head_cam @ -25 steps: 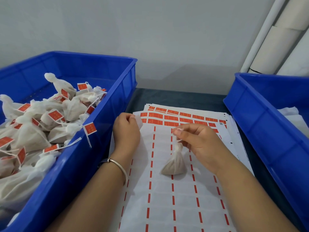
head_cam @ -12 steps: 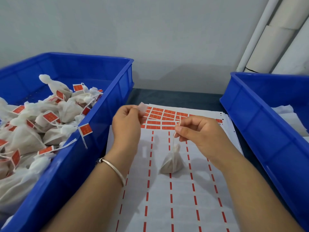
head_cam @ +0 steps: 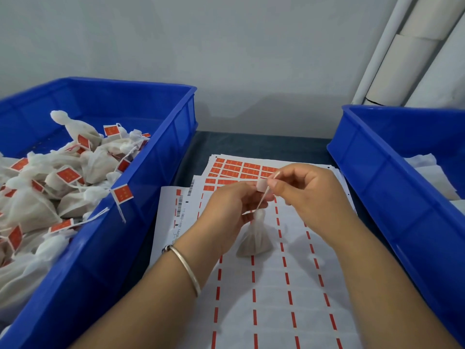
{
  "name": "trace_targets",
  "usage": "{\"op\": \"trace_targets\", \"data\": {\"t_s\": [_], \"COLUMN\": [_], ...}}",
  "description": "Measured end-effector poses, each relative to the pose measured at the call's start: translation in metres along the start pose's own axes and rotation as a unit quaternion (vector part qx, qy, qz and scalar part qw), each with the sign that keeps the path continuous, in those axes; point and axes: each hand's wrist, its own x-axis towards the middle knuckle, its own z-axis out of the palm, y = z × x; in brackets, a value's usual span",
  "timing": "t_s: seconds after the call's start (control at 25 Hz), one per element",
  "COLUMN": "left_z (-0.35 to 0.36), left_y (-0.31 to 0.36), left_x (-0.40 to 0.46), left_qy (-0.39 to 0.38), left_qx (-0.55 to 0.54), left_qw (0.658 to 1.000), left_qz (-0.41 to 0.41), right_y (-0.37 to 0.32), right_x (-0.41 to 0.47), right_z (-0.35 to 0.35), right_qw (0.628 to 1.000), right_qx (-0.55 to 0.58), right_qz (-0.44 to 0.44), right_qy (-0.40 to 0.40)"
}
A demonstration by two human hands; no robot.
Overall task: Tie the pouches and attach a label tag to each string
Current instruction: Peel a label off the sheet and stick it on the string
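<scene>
A tied pouch (head_cam: 255, 241) rests on the label sheet (head_cam: 276, 298), directly below both hands; the right hand (head_cam: 309, 195) pinches its string (head_cam: 264, 197) taut while the left hand (head_cam: 231, 210) pinches a tag (head_cam: 261, 185) against it.

Grey wall (head_cam: 226, 59) behind; white pipes (head_cam: 402, 59) top rt; dark tabletop (head_cam: 251, 144); bracelet (head_cam: 186, 268) on wrist.

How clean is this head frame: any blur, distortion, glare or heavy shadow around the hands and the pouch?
Head view: wide-angle bowing bends the left blue bin rim and the pipes at right; light is soft and even, no glare; faint shadows beside the pouch on the label sheet; left hand and right hand slightly soft, the string thin but legible.
</scene>
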Motion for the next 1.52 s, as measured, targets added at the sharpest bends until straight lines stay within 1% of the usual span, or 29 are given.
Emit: {"op": "trace_targets", "data": {"t_s": [0.08,0.24,0.36,0.56,0.84,0.92,1.04,1.08,1.16,1.32,1.52], "left_z": [0.000,-0.002,-0.002,0.000,0.000,-0.003,-0.009,-0.010,-0.011,-0.008,-0.007], "left_y": [-0.004,-0.007,-0.002,-0.001,-0.002,-0.006,-0.019,-0.022,-0.023,-0.023,-0.026], "left_x": [-0.001,0.002,0.004,0.003,0.007,0.011,0.019,0.021,0.025,0.025,0.027], "left_qy": [-0.013,-0.017,-0.010,-0.018,-0.017,-0.027,-0.098,-0.095,-0.064,-0.040,-0.039], "left_qx": [0.000,-0.032,-0.008,-0.004,0.018,0.013,-0.017,-0.004,0.029,0.076,0.120], "left_qw": [1.000,0.999,1.000,1.000,1.000,0.999,0.986,0.983,0.983,0.977,0.960], "left_qz": [0.005,0.023,0.021,0.019,0.016,0.038,0.136,0.154,0.167,0.197,0.249], "right_y": [0.001,0.004,0.007,0.009,0.009,0.008,0.008,0.008,0.009,0.009,0.009], "right_x": [0.001,0.003,0.005,0.006,0.005,0.004,0.005,0.005,0.006,0.007,0.008], "right_z": [-0.003,-0.007,-0.008,-0.006,-0.006,-0.006,-0.007,-0.007,-0.008,-0.008,-0.007], "right_qw": [1.000,0.998,0.997,0.997,0.996,0.996,0.996,0.996,0.995,0.993,0.992], "right_qx": [-0.013,-0.049,-0.056,-0.043,-0.055,-0.053,-0.030,-0.022,-0.008,0.012,0.023], "right_qz": [0.004,0.017,0.008,0.045,0.054,0.057,0.070,0.075,0.087,0.102,0.110], "right_qy": [0.019,0.037,0.048,0.036,0.041,0.039,0.043,0.046,0.053,0.053,0.049]}}
